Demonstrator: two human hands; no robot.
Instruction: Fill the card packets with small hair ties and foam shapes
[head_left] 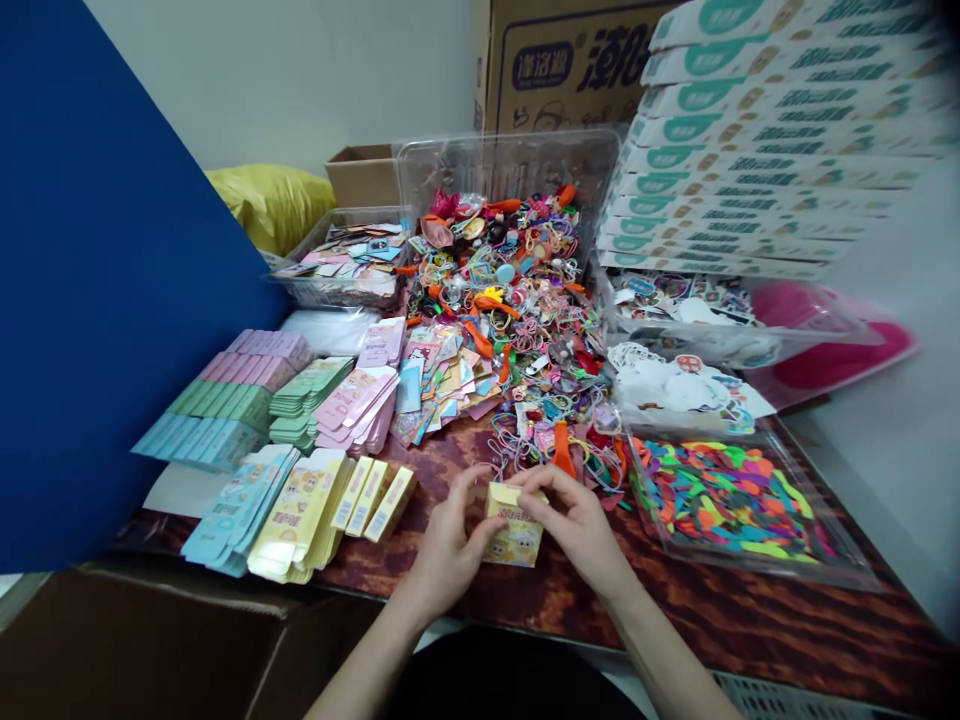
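The left hand (447,540) and right hand (576,522) hold a small yellow paper box (514,530) over the worktop (750,630). Their fingers (537,480) hide part of it. A clear tub (750,564) holds bright balloons (727,500).

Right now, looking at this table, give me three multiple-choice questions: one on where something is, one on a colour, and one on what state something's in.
1. Where is the small yellow carton?
A. Held between both hands
B. Lying alone on the tabletop
C. Inside a cardboard box

2. What colour is the large board at the far left?
A. Yellow
B. Blue
C. Pink

3. How do the pale yellow cartons left of the hands lie?
A. Standing upright
B. Crushed into a ball
C. Flat in an overlapping stack

Answers:
1. A, as the left hand and right hand grip it from either side.
2. B, as its whole visible face is deep blue.
3. C, as they lie flat, overlapping one another.
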